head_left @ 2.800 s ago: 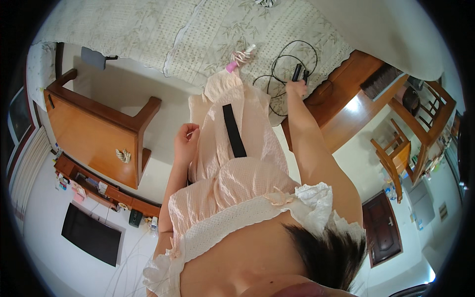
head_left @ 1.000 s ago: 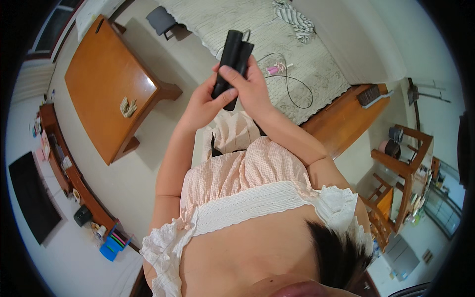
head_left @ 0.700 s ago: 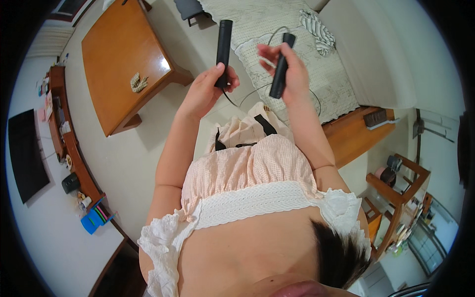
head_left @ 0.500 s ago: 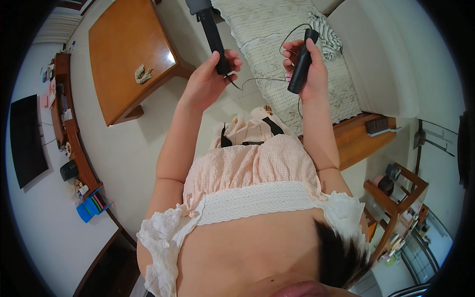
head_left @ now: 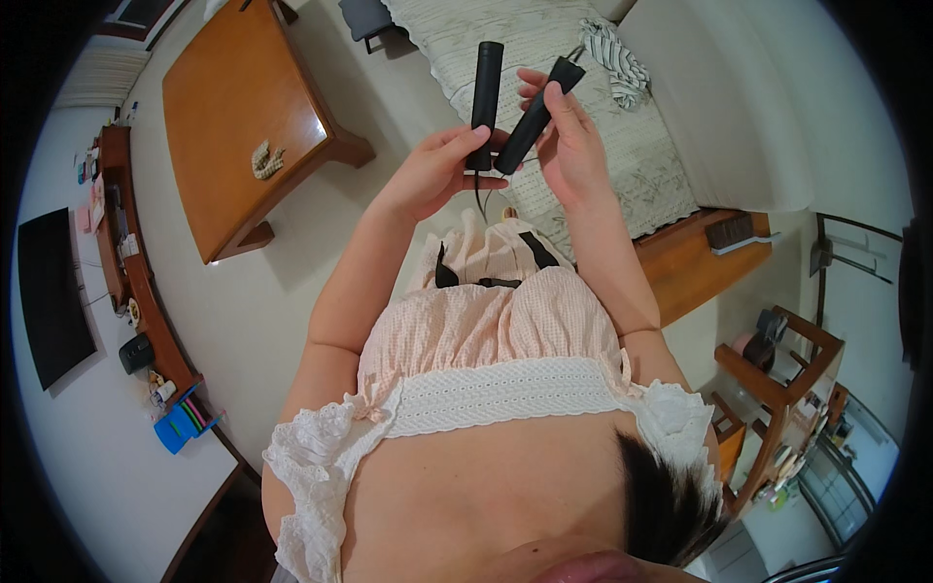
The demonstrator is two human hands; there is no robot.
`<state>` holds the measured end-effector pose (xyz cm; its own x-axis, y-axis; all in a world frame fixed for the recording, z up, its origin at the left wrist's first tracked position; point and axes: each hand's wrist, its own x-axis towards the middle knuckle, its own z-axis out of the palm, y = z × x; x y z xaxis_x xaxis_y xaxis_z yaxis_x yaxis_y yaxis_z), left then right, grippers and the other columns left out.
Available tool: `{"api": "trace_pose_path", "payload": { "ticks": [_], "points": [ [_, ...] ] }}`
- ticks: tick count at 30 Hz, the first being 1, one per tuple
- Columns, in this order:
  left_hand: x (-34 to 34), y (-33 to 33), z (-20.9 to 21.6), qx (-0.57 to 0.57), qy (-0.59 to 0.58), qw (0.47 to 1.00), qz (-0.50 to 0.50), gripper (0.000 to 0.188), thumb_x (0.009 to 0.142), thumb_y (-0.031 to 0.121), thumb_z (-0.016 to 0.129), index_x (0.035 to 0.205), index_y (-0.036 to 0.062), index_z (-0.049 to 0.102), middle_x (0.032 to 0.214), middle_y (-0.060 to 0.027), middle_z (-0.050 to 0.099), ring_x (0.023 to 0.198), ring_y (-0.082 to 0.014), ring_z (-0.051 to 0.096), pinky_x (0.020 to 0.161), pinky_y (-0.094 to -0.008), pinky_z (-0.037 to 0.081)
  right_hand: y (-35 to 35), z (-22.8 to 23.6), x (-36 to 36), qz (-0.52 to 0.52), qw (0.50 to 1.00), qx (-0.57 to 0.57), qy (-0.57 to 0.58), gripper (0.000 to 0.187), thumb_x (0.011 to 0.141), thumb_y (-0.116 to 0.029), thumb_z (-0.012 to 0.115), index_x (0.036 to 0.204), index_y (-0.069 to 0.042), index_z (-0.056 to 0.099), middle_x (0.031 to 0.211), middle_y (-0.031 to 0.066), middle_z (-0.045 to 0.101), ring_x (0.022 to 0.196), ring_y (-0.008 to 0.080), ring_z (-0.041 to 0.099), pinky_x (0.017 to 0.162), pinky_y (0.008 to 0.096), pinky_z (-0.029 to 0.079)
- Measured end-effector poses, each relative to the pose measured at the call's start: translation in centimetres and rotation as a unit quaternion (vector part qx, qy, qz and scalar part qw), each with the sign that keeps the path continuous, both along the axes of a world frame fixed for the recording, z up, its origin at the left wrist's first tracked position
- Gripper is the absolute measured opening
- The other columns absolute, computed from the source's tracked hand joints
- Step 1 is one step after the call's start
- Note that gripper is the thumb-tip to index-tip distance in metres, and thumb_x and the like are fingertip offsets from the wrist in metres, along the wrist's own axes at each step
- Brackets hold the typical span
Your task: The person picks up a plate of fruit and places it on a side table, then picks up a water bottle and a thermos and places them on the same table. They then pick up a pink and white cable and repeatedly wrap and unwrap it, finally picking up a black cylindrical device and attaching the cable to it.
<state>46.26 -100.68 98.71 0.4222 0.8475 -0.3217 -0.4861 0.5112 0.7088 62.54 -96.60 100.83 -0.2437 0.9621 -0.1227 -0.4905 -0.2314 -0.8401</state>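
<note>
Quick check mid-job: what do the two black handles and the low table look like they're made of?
Handles: likely matte foam or rubber, since they're dull black with no glare. Low table: wood with a glossy varnish, showing orange-brown colour and a bright reflection on its top.

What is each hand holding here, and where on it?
The left hand grips the lower end of one black handle; the right hand holds the other black handle around its middle. Both handles point upward.

Wooden table [head_left: 243,117] left of the hands, bed [head_left: 583,126] behind them.
</note>
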Motion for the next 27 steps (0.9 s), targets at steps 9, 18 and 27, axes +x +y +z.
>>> {"api": "trace_pose_path", "payload": {
  "ticks": [9,18,27],
  "points": [
    [1.5,-0.2,0.4,0.005,0.03,0.999,-0.015,0.033,0.09,0.024,0.046,0.117,0.0032,0.048,0.109,-0.0117,0.059,0.097,-0.0194,0.057,0.077,-0.0337,0.048,0.1,0.0,3.2,-0.109,0.95,0.236,-0.174,0.025,0.078,-0.007,0.066,0.103,-0.007,0.061,0.098,0.0036,0.055,0.082,0.0101,0.05,0.071,0.0239,0.043],
    [2.6,0.0,0.9,-0.011,-0.058,0.997,0.058,0.036,0.092,0.03,0.046,0.115,0.0026,0.048,0.098,-0.0085,0.06,0.094,-0.0185,0.058,0.079,-0.0359,0.048,-2.1,-0.4,1.2,-0.066,0.843,0.394,-0.361,0.033,0.074,0.005,0.06,0.102,-0.011,0.063,0.113,0.0062,0.046,0.094,0.0177,0.051,0.081,0.0266,0.044],
    [3.0,0.6,2.3,-0.025,-0.073,0.992,0.097,0.03,0.09,0.025,0.051,0.106,-0.0002,0.053,0.101,-0.0096,0.06,0.094,-0.0179,0.058,0.084,-0.0329,0.045,-2.8,-1.3,0.3,-0.046,0.82,0.405,-0.402,0.068,0.075,0.004,0.054,0.136,-0.005,0.025,0.129,0.017,0.035,0.113,0.0297,0.042,0.094,0.0322,0.037]
  ]
}}
